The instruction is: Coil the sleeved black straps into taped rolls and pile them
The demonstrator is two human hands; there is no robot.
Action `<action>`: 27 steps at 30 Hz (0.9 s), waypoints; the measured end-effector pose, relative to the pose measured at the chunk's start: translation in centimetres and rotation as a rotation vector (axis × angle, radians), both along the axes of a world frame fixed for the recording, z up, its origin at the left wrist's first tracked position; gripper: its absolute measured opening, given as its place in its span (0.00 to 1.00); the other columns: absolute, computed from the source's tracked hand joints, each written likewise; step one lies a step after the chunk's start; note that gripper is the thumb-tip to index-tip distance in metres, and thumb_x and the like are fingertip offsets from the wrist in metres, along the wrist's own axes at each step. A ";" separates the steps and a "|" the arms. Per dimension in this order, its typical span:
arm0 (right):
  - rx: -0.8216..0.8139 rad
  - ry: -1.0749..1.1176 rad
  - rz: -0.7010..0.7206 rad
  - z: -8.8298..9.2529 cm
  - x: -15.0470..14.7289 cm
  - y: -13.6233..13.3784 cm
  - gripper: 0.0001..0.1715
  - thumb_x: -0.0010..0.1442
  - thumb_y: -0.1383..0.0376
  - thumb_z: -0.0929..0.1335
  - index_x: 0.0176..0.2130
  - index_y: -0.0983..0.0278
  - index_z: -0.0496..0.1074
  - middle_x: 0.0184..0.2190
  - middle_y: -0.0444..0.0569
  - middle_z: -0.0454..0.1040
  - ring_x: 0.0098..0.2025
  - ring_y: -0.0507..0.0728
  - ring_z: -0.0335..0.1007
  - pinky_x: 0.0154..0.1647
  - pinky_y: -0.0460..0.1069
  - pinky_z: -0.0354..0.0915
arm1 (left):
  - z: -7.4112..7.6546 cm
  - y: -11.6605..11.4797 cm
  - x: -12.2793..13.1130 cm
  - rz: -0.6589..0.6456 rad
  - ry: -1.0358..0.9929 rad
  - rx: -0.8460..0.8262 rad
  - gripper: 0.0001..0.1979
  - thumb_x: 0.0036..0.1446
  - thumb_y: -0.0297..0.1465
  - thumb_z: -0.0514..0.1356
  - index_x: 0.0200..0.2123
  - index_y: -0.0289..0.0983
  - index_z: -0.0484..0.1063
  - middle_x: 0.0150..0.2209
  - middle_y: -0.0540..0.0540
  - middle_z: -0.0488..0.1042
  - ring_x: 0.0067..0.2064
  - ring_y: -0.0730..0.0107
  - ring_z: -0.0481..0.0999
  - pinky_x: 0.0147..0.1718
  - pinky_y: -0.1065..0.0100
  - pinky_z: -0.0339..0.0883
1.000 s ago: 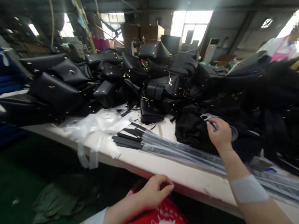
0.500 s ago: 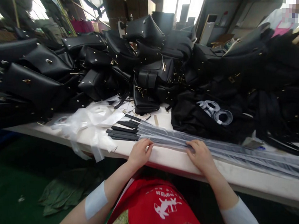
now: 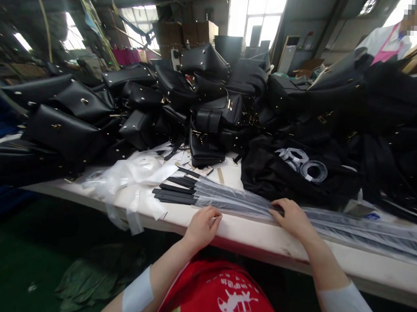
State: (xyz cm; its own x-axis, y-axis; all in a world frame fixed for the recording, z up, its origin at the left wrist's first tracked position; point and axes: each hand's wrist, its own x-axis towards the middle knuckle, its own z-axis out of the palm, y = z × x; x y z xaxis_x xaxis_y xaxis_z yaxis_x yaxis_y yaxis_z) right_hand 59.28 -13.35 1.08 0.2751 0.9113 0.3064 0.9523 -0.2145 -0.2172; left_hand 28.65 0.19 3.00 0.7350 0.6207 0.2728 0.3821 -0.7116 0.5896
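Several black straps (image 3: 176, 197) lie side by side on the table, their bare ends sticking out at the left of long clear plastic sleeves (image 3: 234, 197). My right hand (image 3: 292, 220) rests over the sleeved straps, thumb and fingers closed on the near sleeve. Just below the open ends of the sleeves, by the table's front edge, is my left hand (image 3: 203, 226). Its thumb and fingertips are drawn together; whether anything thin sits between them cannot be seen.
Crumpled clear plastic (image 3: 134, 175) hangs over the table edge (image 3: 177, 222) at left. Behind lies a long heap of black handbags (image 3: 209, 142). Rolls of clear-wrapped material (image 3: 313, 171) sit on black cloth (image 3: 263, 173). Another person (image 3: 385, 44) stands at the back right.
The view has tilted up a little. My right hand has slid slightly right along the sleeves. My left hand has shifted slightly right and toward the front edge.
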 end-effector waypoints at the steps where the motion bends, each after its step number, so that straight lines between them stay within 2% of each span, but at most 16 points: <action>1: -0.003 -0.009 0.011 0.0 0.1 -0.1 0.13 0.60 0.62 0.66 0.42 0.64 0.76 0.38 0.52 0.76 0.41 0.61 0.70 0.46 0.54 0.65 | 0.1 -0.1 0.1 -0.003 0.006 -0.002 0.09 0.63 0.29 0.53 0.33 0.37 0.72 0.35 0.44 0.75 0.40 0.63 0.74 0.42 0.63 0.68; 5: -0.022 -0.145 0.087 0.4 -0.1 -0.6 0.16 0.56 0.70 0.64 0.42 0.64 0.76 0.34 0.52 0.75 0.37 0.61 0.69 0.44 0.56 0.65 | 0.4 -0.6 0.7 -0.022 0.012 -0.015 0.08 0.62 0.29 0.54 0.34 0.37 0.72 0.35 0.44 0.76 0.40 0.63 0.75 0.43 0.63 0.69; 7: 0.038 -0.199 0.085 1.0 -0.3 -1.1 0.20 0.54 0.74 0.62 0.43 0.64 0.76 0.36 0.54 0.75 0.38 0.61 0.70 0.45 0.56 0.66 | 0.5 -0.9 0.9 -0.042 0.004 -0.011 0.08 0.63 0.29 0.54 0.34 0.37 0.73 0.36 0.43 0.76 0.40 0.63 0.75 0.44 0.62 0.69; 9: 0.125 -0.223 0.052 1.6 -0.7 -2.1 0.22 0.53 0.75 0.61 0.45 0.65 0.74 0.39 0.55 0.76 0.40 0.62 0.70 0.46 0.57 0.66 | 0.8 -1.3 0.9 -0.031 -0.027 0.034 0.08 0.62 0.29 0.54 0.40 0.36 0.72 0.42 0.41 0.76 0.46 0.60 0.74 0.49 0.59 0.68; 10: 0.163 -0.228 0.044 1.9 -1.0 -2.7 0.23 0.53 0.75 0.60 0.46 0.65 0.73 0.40 0.55 0.76 0.41 0.62 0.71 0.46 0.57 0.66 | 1.0 -1.4 1.0 -0.018 -0.044 0.077 0.10 0.61 0.29 0.55 0.45 0.36 0.71 0.48 0.39 0.74 0.51 0.58 0.72 0.53 0.56 0.66; 12: 0.227 -0.228 0.052 2.4 -1.7 -4.1 0.24 0.53 0.75 0.60 0.48 0.64 0.72 0.41 0.54 0.76 0.42 0.63 0.71 0.46 0.57 0.66 | 1.4 -1.7 1.3 -0.020 -0.062 0.181 0.22 0.58 0.31 0.60 0.55 0.35 0.65 0.60 0.35 0.65 0.62 0.51 0.62 0.61 0.49 0.57; 14: 0.284 -0.202 0.071 2.9 -2.8 -5.8 0.25 0.53 0.74 0.60 0.49 0.63 0.70 0.41 0.54 0.76 0.42 0.63 0.72 0.46 0.58 0.67 | 1.8 -1.9 2.0 -0.097 -0.039 0.252 0.32 0.55 0.33 0.63 0.61 0.35 0.59 0.66 0.35 0.56 0.67 0.49 0.53 0.65 0.46 0.49; 15: 0.310 -0.176 0.075 3.1 -3.4 -6.7 0.26 0.53 0.74 0.60 0.50 0.62 0.70 0.42 0.54 0.76 0.43 0.64 0.72 0.47 0.58 0.67 | 2.0 -1.9 2.5 -0.153 -0.017 0.263 0.34 0.54 0.33 0.64 0.62 0.35 0.57 0.66 0.36 0.56 0.68 0.49 0.52 0.65 0.46 0.47; 17: 0.352 -0.103 0.070 3.3 -4.4 -8.7 0.27 0.53 0.73 0.60 0.52 0.60 0.68 0.43 0.53 0.75 0.45 0.64 0.73 0.48 0.59 0.67 | 2.1 -1.9 3.5 -0.241 0.042 0.251 0.33 0.54 0.29 0.63 0.62 0.35 0.58 0.64 0.37 0.62 0.66 0.52 0.56 0.66 0.48 0.46; 19: 0.385 -0.017 0.021 3.2 -5.0 -10.9 0.26 0.54 0.71 0.61 0.52 0.58 0.68 0.44 0.53 0.75 0.46 0.65 0.73 0.49 0.59 0.67 | 2.2 -1.7 4.4 -0.287 0.142 0.207 0.26 0.53 0.25 0.60 0.56 0.35 0.65 0.55 0.38 0.71 0.60 0.53 0.65 0.63 0.50 0.53; 21: 0.406 0.060 -0.084 2.3 -5.0 -13.2 0.22 0.54 0.69 0.62 0.49 0.57 0.70 0.42 0.53 0.76 0.45 0.65 0.74 0.47 0.59 0.68 | 2.6 -1.7 4.8 -0.309 0.260 0.146 0.17 0.51 0.22 0.57 0.46 0.35 0.72 0.45 0.39 0.76 0.52 0.54 0.72 0.56 0.54 0.62; 23: 0.381 0.145 -0.209 0.6 -5.4 -15.7 0.17 0.52 0.68 0.64 0.43 0.57 0.72 0.38 0.51 0.77 0.40 0.64 0.75 0.43 0.57 0.69 | 3.4 -2.2 4.8 -0.325 0.363 0.082 0.12 0.50 0.21 0.55 0.38 0.37 0.73 0.40 0.40 0.78 0.46 0.55 0.75 0.49 0.58 0.67; 25: 0.296 0.270 -0.328 -1.9 -6.7 -18.3 0.14 0.50 0.69 0.64 0.36 0.58 0.73 0.33 0.49 0.78 0.35 0.63 0.75 0.38 0.55 0.70 | 4.3 -3.2 4.6 -0.355 0.439 0.017 0.11 0.49 0.21 0.55 0.34 0.38 0.73 0.38 0.40 0.78 0.43 0.55 0.76 0.44 0.60 0.68; 27: 0.198 0.444 -0.488 -5.2 -9.2 -20.5 0.13 0.46 0.69 0.63 0.32 0.59 0.73 0.31 0.49 0.78 0.36 0.64 0.75 0.38 0.56 0.70 | 4.6 -4.4 4.3 -0.449 0.522 -0.068 0.08 0.49 0.25 0.56 0.30 0.40 0.74 0.34 0.42 0.79 0.39 0.55 0.78 0.39 0.62 0.66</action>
State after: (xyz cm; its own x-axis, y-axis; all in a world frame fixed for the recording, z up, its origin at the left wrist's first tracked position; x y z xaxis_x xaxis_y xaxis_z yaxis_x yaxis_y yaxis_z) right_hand 50.05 -33.85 -4.10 0.7777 0.5898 0.2177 0.5685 -0.5119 -0.6440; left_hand 32.96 -4.25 7.64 0.9495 0.2283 -0.2151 0.3045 -0.8355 0.4574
